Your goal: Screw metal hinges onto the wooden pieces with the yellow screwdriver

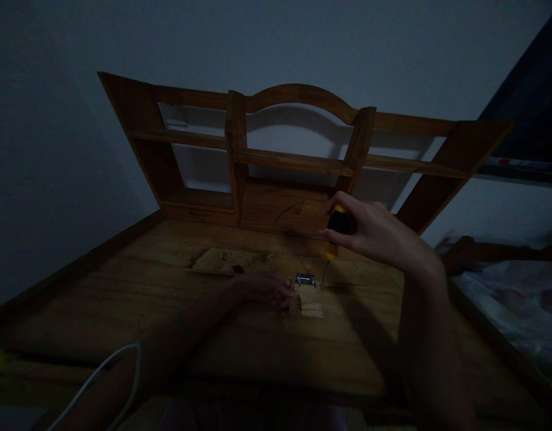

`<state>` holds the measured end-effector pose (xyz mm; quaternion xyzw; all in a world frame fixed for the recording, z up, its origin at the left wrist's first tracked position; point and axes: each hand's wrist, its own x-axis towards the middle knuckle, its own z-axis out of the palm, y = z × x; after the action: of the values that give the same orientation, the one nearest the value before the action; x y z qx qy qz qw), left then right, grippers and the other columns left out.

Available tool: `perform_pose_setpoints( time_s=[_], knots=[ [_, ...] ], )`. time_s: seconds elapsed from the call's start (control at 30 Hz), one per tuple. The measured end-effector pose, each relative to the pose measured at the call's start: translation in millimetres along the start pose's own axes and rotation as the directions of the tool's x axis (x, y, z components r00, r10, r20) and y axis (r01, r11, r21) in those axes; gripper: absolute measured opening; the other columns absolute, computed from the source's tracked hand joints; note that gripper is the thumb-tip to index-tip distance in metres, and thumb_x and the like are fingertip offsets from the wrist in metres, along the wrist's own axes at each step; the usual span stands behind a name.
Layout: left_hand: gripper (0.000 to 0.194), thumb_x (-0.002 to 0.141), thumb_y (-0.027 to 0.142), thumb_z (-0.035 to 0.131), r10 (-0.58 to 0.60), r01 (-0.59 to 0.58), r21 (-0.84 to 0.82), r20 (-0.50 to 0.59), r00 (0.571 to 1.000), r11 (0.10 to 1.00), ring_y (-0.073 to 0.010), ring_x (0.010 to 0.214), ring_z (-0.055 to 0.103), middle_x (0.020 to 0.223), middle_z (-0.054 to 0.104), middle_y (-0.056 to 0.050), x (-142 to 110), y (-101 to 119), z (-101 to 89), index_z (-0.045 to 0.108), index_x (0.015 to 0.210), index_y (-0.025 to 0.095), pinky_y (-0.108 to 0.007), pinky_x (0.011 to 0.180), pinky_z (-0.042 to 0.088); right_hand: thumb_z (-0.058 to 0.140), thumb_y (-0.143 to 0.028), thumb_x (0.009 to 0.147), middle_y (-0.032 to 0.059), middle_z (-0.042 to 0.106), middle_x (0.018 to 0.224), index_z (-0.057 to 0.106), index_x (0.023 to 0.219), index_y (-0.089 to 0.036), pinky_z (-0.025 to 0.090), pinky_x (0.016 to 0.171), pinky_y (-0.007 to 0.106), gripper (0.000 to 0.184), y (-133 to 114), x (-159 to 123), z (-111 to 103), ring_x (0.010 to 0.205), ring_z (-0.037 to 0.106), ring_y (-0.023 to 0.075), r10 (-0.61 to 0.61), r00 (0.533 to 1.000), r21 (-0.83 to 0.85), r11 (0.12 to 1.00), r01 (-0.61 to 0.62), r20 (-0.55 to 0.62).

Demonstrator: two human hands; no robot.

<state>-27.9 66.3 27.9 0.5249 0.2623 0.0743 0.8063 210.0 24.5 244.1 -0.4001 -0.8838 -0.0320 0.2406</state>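
My right hand (370, 230) is closed round the black-and-yellow handle of a screwdriver (334, 236), held upright with its thin shaft pointing down at the desk. The tip sits beside a small metal fitting (305, 279) and a small light wood block (311, 301). My left hand (267, 290) lies low on the wooden desk (145, 287), its fingers curled against the left side of the block, just left of the metal fitting. The scene is dim, so the fingertips are hard to make out.
A wooden hutch with shelves and an arched top (298, 155) stands at the back of the desk against a pale wall. A thin flat board (231, 261) lies on the desk. A white cable (100, 374) crosses the near left. Rumpled cloth (513, 299) lies to the right.
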Motion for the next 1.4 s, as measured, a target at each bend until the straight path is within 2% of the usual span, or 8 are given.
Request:
perform_pose_setpoints(
  time_s=[0.23,0.53,0.7,1.07,1.2,1.4],
  knots=[
    [0.033,0.079,0.041,0.075,0.008,-0.009,0.003,0.042,0.999,1.0,-0.0097,0.054,0.049,0.063,0.054,0.002,2.1,-1.0,-1.1,0.058,0.073,0.014,-0.03,0.068,0.051,0.068,-0.041,0.086,0.0021,0.068,0.083,0.056,0.105,-0.021,0.039,0.061,0.025,0.03,-0.3,0.8,-1.0,0.07,0.064,0.0184,0.007,0.998,0.016,1.0,-0.006,-0.064],
    [0.03,0.08,0.04,0.074,0.001,-0.001,-0.011,0.049,0.999,1.0,-0.0119,0.059,0.056,0.067,0.057,0.0,2.0,-2.1,-2.4,0.06,0.076,0.014,-0.032,0.071,0.05,0.067,-0.04,0.087,0.0019,0.067,0.081,0.054,0.103,-0.02,0.036,0.059,0.025,0.029,-1.3,3.4,4.2,0.068,0.062,0.0172,-0.009,0.999,-0.008,1.0,0.009,-0.035],
    [0.03,0.081,0.04,0.074,-0.003,0.002,0.013,0.024,1.0,1.0,-0.0097,0.054,0.048,0.064,0.055,0.002,1.7,-1.0,-1.9,0.058,0.074,0.015,-0.034,0.072,0.05,0.067,-0.041,0.087,0.0025,0.068,0.082,0.054,0.105,-0.021,0.038,0.06,0.025,0.03,0.9,3.0,3.5,0.072,0.064,0.0191,0.002,1.0,0.014,1.0,-0.002,-0.028],
    [0.029,0.081,0.039,0.074,-0.001,0.002,-0.008,0.047,0.999,1.0,-0.0097,0.056,0.05,0.067,0.058,0.0,0.4,0.4,-1.0,0.06,0.077,0.014,-0.031,0.07,0.05,0.067,-0.041,0.086,0.0013,0.067,0.079,0.056,0.104,-0.021,0.038,0.06,0.026,0.029,-1.1,3.0,1.5,0.068,0.063,0.0179,0.003,0.997,0.005,1.0,-0.003,-0.075],
    [0.027,0.083,0.038,0.072,0.009,-0.008,-0.009,0.063,0.998,1.0,-0.0094,0.056,0.05,0.067,0.058,0.0,0.7,1.1,-0.5,0.061,0.078,0.014,-0.029,0.068,0.05,0.067,-0.041,0.087,0.0017,0.067,0.081,0.055,0.104,-0.021,0.037,0.06,0.026,0.029,-2.9,4.4,3.3,0.069,0.063,0.0178,-0.003,0.999,0.006,1.0,0.003,-0.047],
    [0.029,0.082,0.038,0.074,-0.003,0.003,-0.005,0.06,0.998,1.0,-0.0091,0.053,0.05,0.065,0.058,0.001,2.3,0.4,-1.3,0.06,0.076,0.014,-0.032,0.07,0.053,0.067,-0.04,0.087,0.0024,0.067,0.084,0.055,0.105,-0.021,0.038,0.061,0.026,0.029,-1.4,4.4,4.4,0.071,0.063,0.0185,-0.012,0.999,0.011,1.0,0.013,-0.047]
  ],
)
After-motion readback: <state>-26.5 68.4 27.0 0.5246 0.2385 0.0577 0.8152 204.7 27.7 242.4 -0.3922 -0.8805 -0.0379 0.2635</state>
